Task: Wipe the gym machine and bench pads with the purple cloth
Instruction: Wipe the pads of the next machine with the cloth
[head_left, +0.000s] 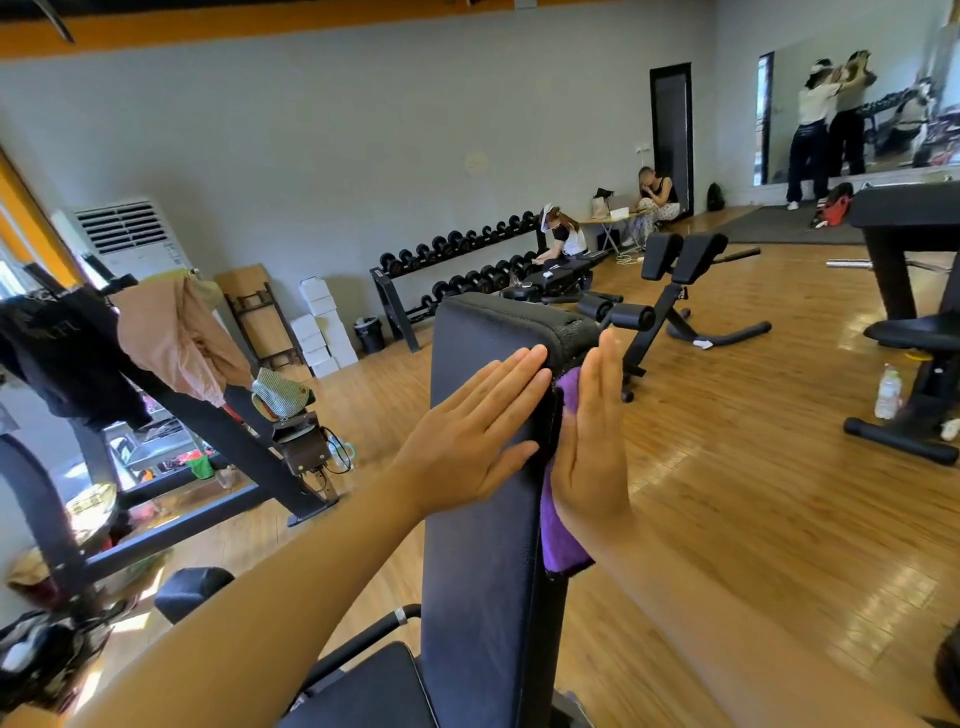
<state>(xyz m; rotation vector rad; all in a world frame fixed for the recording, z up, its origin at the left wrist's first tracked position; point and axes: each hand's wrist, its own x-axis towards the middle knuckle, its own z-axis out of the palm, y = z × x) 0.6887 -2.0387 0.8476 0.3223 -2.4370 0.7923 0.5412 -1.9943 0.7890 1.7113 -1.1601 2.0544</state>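
An upright black back pad (478, 545) of an incline bench stands in front of me, its seat pad (374, 696) below. My left hand (467, 431) lies flat with straight fingers on the pad's front face near the top. My right hand (589, 441), fingers straight and upright, presses the purple cloth (558, 540) against the pad's right side edge. The cloth shows above and below the palm; most of it is hidden behind the hand.
A black rack (208, 431) draped with clothes stands to the left. A back-extension bench (675, 291) and dumbbell rack (457, 265) lie beyond. Another bench (914, 332) with a water bottle (887, 392) is at right. People sit and stand along the far wall.
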